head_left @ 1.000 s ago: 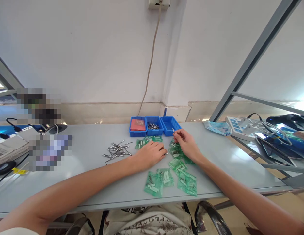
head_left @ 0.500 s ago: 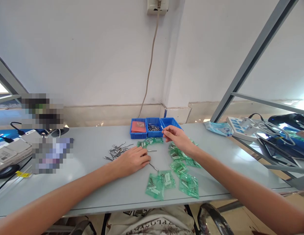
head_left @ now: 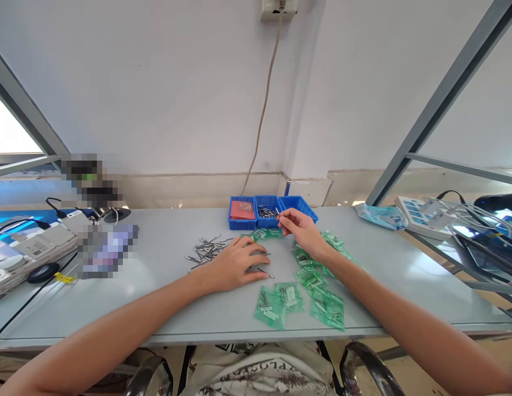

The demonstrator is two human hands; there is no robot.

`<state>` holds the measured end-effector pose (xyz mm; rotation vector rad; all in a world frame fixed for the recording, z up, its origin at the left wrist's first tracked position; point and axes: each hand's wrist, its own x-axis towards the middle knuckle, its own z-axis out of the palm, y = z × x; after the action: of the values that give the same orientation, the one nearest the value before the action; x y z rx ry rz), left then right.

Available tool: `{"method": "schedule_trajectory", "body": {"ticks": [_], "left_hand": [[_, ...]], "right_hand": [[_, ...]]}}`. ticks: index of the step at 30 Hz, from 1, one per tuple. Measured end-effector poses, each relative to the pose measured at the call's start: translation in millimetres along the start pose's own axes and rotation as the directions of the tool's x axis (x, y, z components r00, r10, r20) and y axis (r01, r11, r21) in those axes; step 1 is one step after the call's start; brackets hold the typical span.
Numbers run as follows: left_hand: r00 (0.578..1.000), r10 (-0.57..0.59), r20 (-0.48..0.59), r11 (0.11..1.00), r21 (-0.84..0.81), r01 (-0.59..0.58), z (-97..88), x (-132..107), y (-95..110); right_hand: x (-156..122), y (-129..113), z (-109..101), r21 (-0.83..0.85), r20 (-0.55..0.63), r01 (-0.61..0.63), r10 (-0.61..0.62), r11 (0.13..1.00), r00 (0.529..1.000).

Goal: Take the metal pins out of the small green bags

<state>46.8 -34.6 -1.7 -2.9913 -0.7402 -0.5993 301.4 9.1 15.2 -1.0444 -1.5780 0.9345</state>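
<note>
My right hand (head_left: 299,231) is pinched at the near rim of the middle blue bin (head_left: 267,218), which holds small metal pins (head_left: 267,212); what its fingertips hold is too small to name. My left hand (head_left: 235,263) lies flat on the grey table (head_left: 165,291), fingers spread over a loose pin (head_left: 266,273). A scattered pile of metal pins (head_left: 206,250) lies just left of that hand. Several green plastic bags (head_left: 299,294) with labels lie around both hands.
A blue bin with a red piece (head_left: 242,213) and another blue bin (head_left: 303,209) flank the middle one against the wall. Papers, cables and a black object (head_left: 41,272) sit at the left. A power strip and cables (head_left: 420,212) lie at the right by a metal frame.
My right hand has gone from the green bags leftward to the middle bin. My left hand has slid back a little over the loose pins. The view has shifted slightly left.
</note>
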Motion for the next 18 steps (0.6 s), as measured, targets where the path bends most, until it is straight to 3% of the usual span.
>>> {"method": "schedule_trajectory", "body": {"ticks": [9,13,18], "left_hand": [[0.998,-0.040,-0.050,0.998,-0.049,0.037,-4.9,-2.8,-2.3],[1.000,0.022,-0.005,1.000,-0.022,-0.022,-5.7,-3.6,1.1],[0.999,0.038,-0.038,0.999,-0.012,-0.039,-5.4,-6.7,-5.5]], "right_hand": [[-7.5,0.7,2.7,-0.040,0.042,0.025,-0.024,0.999,0.999],[-10.6,1.6,5.4,-0.067,0.055,0.030,-0.026,0.997,0.998],[-13.6,5.3,9.5,-0.082,0.078,0.049,-0.042,0.995,0.996]]}}
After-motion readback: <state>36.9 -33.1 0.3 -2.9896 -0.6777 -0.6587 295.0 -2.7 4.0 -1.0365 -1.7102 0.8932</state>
